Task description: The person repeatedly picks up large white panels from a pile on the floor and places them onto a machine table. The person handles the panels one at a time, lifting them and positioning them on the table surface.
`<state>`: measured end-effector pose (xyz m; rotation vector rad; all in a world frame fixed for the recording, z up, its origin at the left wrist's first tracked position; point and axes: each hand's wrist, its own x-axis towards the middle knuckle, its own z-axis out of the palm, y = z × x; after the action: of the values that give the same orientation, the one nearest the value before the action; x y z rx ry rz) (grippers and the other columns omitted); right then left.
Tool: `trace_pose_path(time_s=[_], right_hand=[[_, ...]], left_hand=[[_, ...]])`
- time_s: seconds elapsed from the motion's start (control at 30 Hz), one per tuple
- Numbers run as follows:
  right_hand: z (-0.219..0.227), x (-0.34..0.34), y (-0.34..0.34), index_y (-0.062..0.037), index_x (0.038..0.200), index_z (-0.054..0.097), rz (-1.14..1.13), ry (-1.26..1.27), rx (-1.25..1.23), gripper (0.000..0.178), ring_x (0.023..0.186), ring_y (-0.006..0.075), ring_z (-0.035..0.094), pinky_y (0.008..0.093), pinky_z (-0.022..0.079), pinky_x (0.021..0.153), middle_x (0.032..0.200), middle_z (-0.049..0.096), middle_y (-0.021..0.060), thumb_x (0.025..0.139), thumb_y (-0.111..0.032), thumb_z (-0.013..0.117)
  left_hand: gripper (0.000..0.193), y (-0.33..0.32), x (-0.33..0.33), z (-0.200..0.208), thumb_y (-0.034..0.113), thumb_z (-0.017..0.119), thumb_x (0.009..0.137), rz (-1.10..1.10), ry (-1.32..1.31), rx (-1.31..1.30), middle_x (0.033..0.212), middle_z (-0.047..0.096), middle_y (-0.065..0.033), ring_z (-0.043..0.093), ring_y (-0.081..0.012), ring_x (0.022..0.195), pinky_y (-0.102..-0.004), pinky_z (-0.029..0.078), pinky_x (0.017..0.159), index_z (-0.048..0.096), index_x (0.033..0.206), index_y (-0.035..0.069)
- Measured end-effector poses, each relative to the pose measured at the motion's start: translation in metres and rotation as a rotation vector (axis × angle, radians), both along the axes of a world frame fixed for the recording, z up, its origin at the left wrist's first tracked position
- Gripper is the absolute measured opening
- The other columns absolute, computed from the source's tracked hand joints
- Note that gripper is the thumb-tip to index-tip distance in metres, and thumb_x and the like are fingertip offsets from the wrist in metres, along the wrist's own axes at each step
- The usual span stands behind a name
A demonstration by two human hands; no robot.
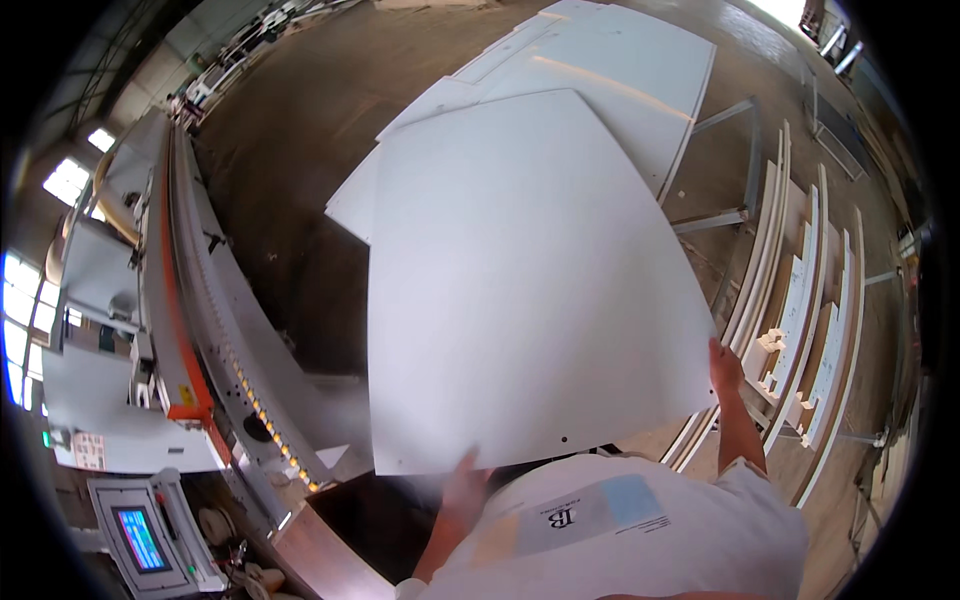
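My right hand [728, 372] grips the edge of a large white panel [520, 270] filling the centre of the frame. My left hand [464, 492], blurred at lower centre, is at its near edge; I can't tell whether it's closed. More white sheets [640, 60] lie at upper centre, an orange-trimmed machine [183, 340] at left.

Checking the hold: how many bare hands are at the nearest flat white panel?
2: left hand at the near edge of the nearest flat white panel, right hand at its right edge.
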<state>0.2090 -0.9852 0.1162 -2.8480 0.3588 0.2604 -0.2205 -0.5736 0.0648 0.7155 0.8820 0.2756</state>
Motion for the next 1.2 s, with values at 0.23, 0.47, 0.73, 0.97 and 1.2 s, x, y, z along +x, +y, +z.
trace_pose_path(time_s=[0.23, 0.47, 0.73, 0.97, 1.2], right_hand=[[0.001, -0.133, -0.012, 0.0008, 0.111, 0.068, -0.085, 0.093, 0.077, 0.074, 0.105, 0.0372, 0.066, 0.0465, 0.05, 0.09, 0.105, 0.07, 0.0232, 0.095, -0.064, 0.038], [0.01, -0.271, 0.07, 0.0037, 0.125, 0.06, -0.258, 0.49, 0.987, 0.072, 0.106, 0.0271, 0.066, 0.0419, 0.053, 0.089, 0.115, 0.068, 0.0157, 0.099, -0.061, 0.041], [0.003, -0.388, 0.238, -0.0024, 0.138, 0.047, -0.223, 0.994, 1.276, 0.064, 0.117, 0.0301, 0.06, 0.048, 0.051, 0.095, 0.132, 0.059, 0.0137, 0.101, -0.055, 0.043], [-0.028, -0.423, 0.286, -0.008, 0.133, 0.052, 0.162, 1.422, 0.979, 0.053, 0.113, 0.0247, 0.062, 0.0422, 0.054, 0.089, 0.129, 0.06, 0.0106, 0.098, -0.048, 0.056], [-0.058, -0.364, 0.271, -0.0119, 0.133, 0.053, 0.081, 1.158, 1.036, 0.058, 0.118, 0.0239, 0.056, 0.0425, 0.046, 0.098, 0.125, 0.06, 0.0067, 0.092, -0.052, 0.063]], left_hand=[[0.049, 0.057, -0.046, 0.041, 0.005, 0.066, 0.085, 0.112, 0.042, -0.21, 0.128, 0.06, -0.0099, 0.059, -0.0294, 0.119, -0.0477, 0.054, 0.089, 0.054, 0.131, 0.01], [0.056, 0.134, -0.068, 0.054, 0.028, 0.055, 0.097, 0.178, -0.49, -0.151, 0.138, 0.054, -0.0156, 0.049, -0.032, 0.131, -0.0483, 0.038, 0.11, 0.042, 0.142, -0.002], [0.036, 0.085, -0.104, 0.043, 0.005, 0.057, 0.095, 0.229, -0.165, -0.057, 0.125, 0.062, -0.0027, 0.064, -0.0199, 0.105, -0.0345, 0.055, 0.086, 0.054, 0.131, 0.011], [0.026, 0.166, -0.19, 0.034, 0.002, 0.061, 0.093, 0.249, -0.13, 0.06, 0.111, 0.069, -0.0057, 0.067, -0.0184, 0.099, -0.0333, 0.055, 0.085, 0.062, 0.119, 0.004], [0.029, 0.163, -0.282, 0.034, 0.007, 0.064, 0.092, 0.347, 0.01, 0.131, 0.108, 0.069, -0.0089, 0.067, -0.0194, 0.095, -0.0324, 0.053, 0.083, 0.062, 0.12, -0.002]])
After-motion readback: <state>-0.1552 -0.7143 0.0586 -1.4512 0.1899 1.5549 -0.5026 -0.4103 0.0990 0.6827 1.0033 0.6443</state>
